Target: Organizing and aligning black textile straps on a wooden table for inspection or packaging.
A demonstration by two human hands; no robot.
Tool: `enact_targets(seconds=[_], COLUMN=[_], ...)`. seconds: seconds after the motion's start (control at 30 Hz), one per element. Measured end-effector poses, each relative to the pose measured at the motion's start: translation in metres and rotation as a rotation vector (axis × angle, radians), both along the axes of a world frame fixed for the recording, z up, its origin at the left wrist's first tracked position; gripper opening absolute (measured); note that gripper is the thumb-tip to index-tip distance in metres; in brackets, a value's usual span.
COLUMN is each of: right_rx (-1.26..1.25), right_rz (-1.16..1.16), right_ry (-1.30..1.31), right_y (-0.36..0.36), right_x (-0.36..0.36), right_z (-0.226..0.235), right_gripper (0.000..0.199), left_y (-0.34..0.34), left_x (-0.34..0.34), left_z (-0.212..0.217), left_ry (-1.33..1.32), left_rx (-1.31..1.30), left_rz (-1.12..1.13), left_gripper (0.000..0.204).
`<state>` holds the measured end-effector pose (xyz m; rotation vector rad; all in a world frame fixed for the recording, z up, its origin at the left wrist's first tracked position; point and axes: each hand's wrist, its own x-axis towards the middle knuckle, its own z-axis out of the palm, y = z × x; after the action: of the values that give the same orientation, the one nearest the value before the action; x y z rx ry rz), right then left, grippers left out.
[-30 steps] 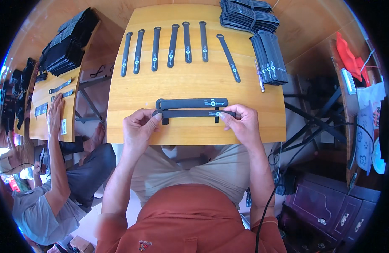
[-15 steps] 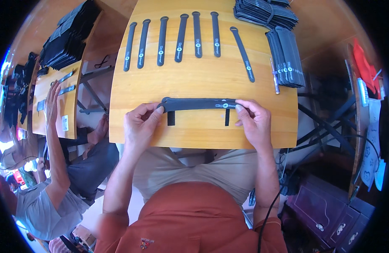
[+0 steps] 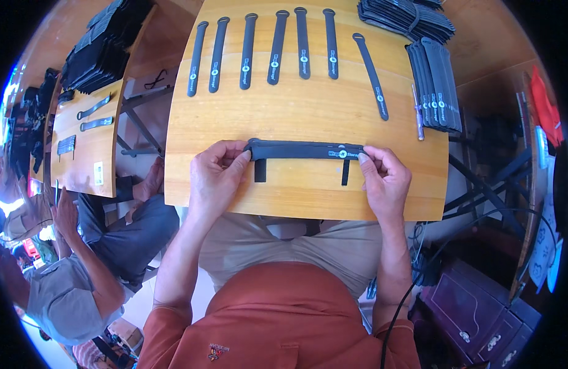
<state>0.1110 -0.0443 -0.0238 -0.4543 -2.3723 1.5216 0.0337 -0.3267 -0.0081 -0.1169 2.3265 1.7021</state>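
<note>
A dark grey strap bundle (image 3: pixel 296 150), its layers seemingly stacked, lies lengthwise near the table's front edge. My left hand (image 3: pixel 219 175) pinches its left, rounded end between thumb and fingers. At the other end, beside a pale printed mark, my right hand (image 3: pixel 385 178) grips it the same way. Two short black strips, a left strip (image 3: pixel 260 171) and a right strip (image 3: pixel 345 173), stick out from beneath the bundle toward me. How they run under it is hidden.
Several single straps (image 3: pixel 247 52) lie in a row at the far side, with another strap (image 3: pixel 371 77) slanted to their right. A pen (image 3: pixel 417 111) sits beside a strap pile (image 3: pixel 441 86); a tied stack (image 3: pixel 407 18) is behind. Leftward, a co-worker's hand (image 3: pixel 64 215) is near another table (image 3: pixel 81 141).
The view has shifted slightly, so the table sits a bit further right. Both my hands keep their hold on the strap bundle. The co-worker's raised hand has come down off the other table.
</note>
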Motion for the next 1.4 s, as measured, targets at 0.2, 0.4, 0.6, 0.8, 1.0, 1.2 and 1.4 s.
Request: enact_targets(seconds=[0.2,0.4,0.6,0.8,1.0,1.2,1.4], right_rx=[0.094,0.118,0.157,0.193,0.183,0.131,0.123], right_rz=[0.022,0.009,0.013,0.043,0.049,0.022,0.025], right_ry=[0.026,0.073,0.083,0.093,0.090,0.081,0.055], right_y=[-0.0001,-0.0016,-0.0016,-0.0014,-0.0012,-0.0052,-0.0014], right_x=[0.0001,-0.0015,-0.0024,-0.0033,-0.0033,-0.0041,-0.0032], right_z=[0.0037,0.0021,0.0029,0.0061,0.0054,0.0025,0.0023], right_gripper=[0.012,0.012,0.011,0.011,0.010,0.010,0.010], left_y=[0.0005,0.0000,0.0002,-0.0016,-0.0005,-0.0025,0.0009], left_x=[-0.0005,-0.0006,0.0009,0.0020,0.0028,0.0029,0.0019], left_z=[-0.0016,-0.0001,-0.0046,-0.0079,-0.0057,-0.0061,-0.0048], left_ry=[-0.014,-0.022,0.043,0.038,0.058,0.058,0.057], left_rx=[-0.008,-0.014,-0.028,-0.012,-0.074,-0.082,-0.070], left_rz=[-0.003,-0.003,-0.003,-0.003,-0.005,-0.004,0.006], left_gripper=[0.016,0.015,0.014,0.012,0.011,0.010,0.010])
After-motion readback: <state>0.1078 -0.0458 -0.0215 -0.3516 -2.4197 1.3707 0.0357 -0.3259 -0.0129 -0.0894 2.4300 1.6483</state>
